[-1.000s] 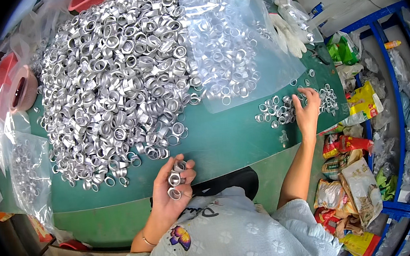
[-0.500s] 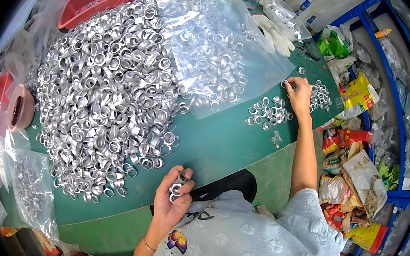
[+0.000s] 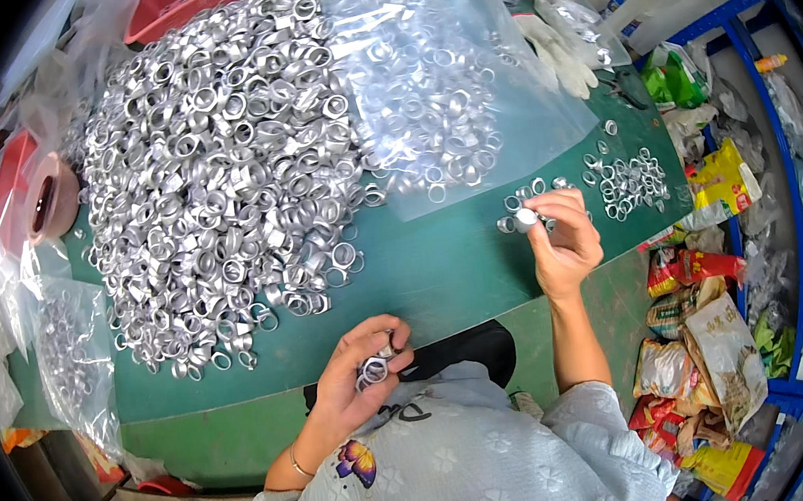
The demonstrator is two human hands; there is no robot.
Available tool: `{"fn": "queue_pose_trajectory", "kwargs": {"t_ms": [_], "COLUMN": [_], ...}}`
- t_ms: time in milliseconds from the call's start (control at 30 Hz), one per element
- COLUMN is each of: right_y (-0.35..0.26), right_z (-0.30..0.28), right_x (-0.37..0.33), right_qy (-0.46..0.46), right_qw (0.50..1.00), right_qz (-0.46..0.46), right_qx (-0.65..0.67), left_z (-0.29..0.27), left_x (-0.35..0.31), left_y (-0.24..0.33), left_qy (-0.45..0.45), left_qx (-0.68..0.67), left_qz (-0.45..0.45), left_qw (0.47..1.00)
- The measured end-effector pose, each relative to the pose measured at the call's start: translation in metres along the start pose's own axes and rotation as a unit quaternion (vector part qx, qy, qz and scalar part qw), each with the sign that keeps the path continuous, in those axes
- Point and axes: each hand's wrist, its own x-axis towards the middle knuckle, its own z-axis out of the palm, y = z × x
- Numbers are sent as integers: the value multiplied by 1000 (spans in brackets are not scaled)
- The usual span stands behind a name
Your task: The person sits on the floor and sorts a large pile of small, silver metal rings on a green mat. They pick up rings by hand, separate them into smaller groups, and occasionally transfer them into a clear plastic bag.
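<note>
My left hand [image 3: 342, 382], near the table's front edge, is closed around a few silver metal rings [image 3: 373, 372]. Further right, my right hand [image 3: 569, 245] pinches a silver ring [image 3: 525, 218] between thumb and fingers. Behind and partly hidden by that hand lies a small group of rings [image 3: 539, 186] on the green table [image 3: 442, 266]. Another small cluster of rings [image 3: 633, 183] spreads to its right, near the table's right end. A large heap of silver rings [image 3: 216, 162] covers the left half of the tabletop.
Clear plastic sheeting [image 3: 532, 144] drapes over more rings at the back. Red basket [image 3: 190, 7] and pink bowl [image 3: 56, 204] border the heap. White gloves [image 3: 559, 56] and pliers [image 3: 627, 88] lie back right. A blue shelf rack [image 3: 767, 212] with packages stands at right.
My right hand has moved left and nearer, from between the two small ring groups, and a ring shows in its fingertips. The left hand has turned slightly, still holding its rings.
</note>
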Motion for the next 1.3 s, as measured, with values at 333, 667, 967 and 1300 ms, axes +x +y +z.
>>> {"fn": "queue_pose_trajectory", "kwargs": {"t_ms": [333, 667, 967, 1300], "right_y": [5, 178, 256, 216], "right_z": [-35, -128, -148, -176], "right_x": [1, 66, 98, 84], "right_qy": [-23, 131, -39, -207], "right_qw": [988, 891, 879, 872], "right_qz": [54, 162, 248, 278], "right_qx": [-145, -404, -406, -346], "left_z": [7, 4, 5, -1], "left_x": [6, 5, 9, 10], "left_y": [-7, -6, -12, -13], "left_qy": [34, 40, 26, 25], "left_qx": [112, 93, 75, 70], "left_qz": [13, -13, -26, -37], "left_qw": [993, 995, 996, 997]}}
